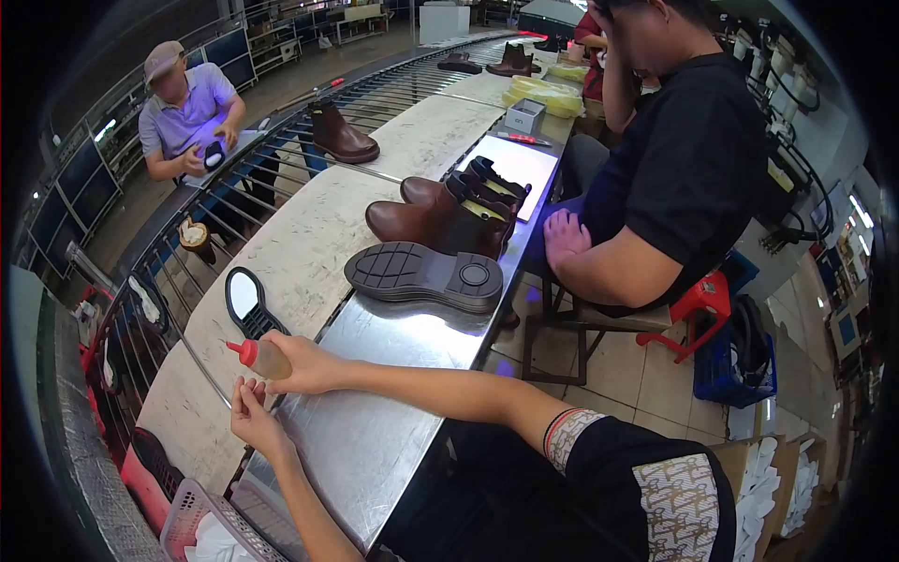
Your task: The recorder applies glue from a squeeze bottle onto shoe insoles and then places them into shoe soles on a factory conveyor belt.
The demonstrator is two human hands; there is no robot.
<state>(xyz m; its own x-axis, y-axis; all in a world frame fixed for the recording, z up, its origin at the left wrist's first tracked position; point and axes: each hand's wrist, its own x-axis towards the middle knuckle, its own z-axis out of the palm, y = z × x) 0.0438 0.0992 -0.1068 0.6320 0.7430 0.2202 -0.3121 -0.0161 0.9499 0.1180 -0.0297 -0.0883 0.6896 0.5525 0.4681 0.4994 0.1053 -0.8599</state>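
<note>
My right hand [307, 363] is wrapped round a clear squeeze bottle [272, 362] of yellowish liquid, tilted so that its red nozzle points left. Just below the nozzle, the fingers of my left hand [257, 420] are pinched together; whatever they may hold is too small to make out. A black shoe sole with a white inner face [245, 298] lies just beyond my right hand. Farther along the metal table [412, 332], a dark sole [426, 278] shows its tread, leaning beside several brown ankle boots [393, 221].
A cream conveyor belt and metal rollers [272, 178] run along the left, carrying another brown boot [342, 134]. A pink basket [192, 520] stands at the lower left. One co-worker [693, 169] sits at the right; another [192, 117] handles something dark across the rollers.
</note>
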